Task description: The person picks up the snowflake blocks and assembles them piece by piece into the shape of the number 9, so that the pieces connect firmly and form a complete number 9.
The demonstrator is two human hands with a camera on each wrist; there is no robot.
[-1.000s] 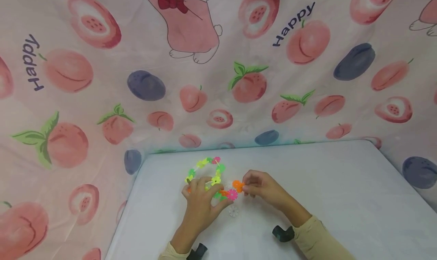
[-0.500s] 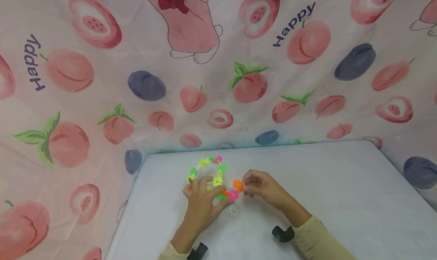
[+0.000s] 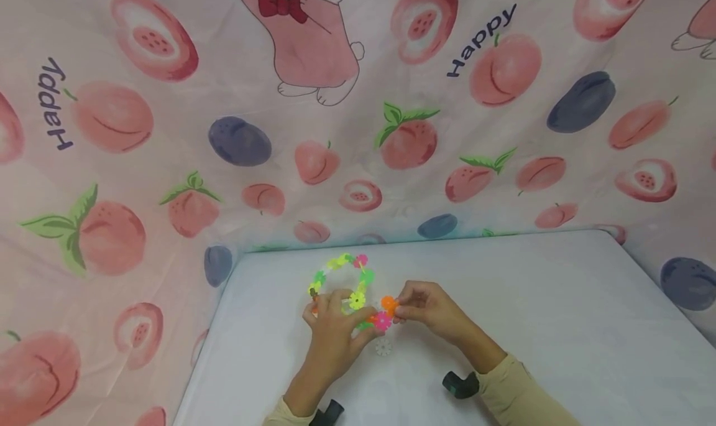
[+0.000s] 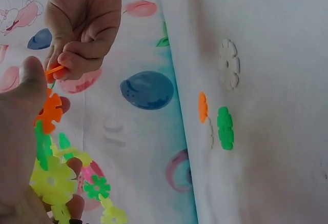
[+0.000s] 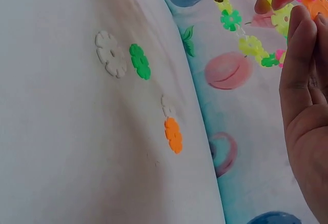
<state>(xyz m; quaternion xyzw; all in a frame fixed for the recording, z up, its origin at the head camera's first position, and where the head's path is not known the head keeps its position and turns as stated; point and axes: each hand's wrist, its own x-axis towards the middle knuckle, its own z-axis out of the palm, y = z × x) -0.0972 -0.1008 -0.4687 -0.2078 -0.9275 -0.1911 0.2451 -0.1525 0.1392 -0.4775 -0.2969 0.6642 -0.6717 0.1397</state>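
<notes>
My left hand [image 3: 332,329] grips a ring-shaped chain of interlocking plastic flower discs [image 3: 357,300] in yellow, green, pink and orange. The chain stands raised, and part of it is hidden behind the fingers. At its right end a pink flower disc [image 3: 383,320] sticks out past my left thumb. My right hand [image 3: 433,308] pinches an orange flower disc [image 3: 388,303] between thumb and fingertips, right at the pink disc's edge. In the left wrist view, that pinched orange disc [image 4: 54,70] shows edge-on near my left thumb.
Several loose flower discs lie on the white table: a whitish clear disc [image 4: 229,64], a green disc [image 4: 225,128], an orange disc [image 4: 203,107] and another clear disc [image 4: 210,133]. A fruit-print cloth [image 3: 335,121] rises behind the table. Black bands [image 3: 461,384] sit at both wrists.
My left hand and the chain have shifted slightly to the right. The right hand has edged left and a little lower, so the orange disc now overlaps the pink one more.
</notes>
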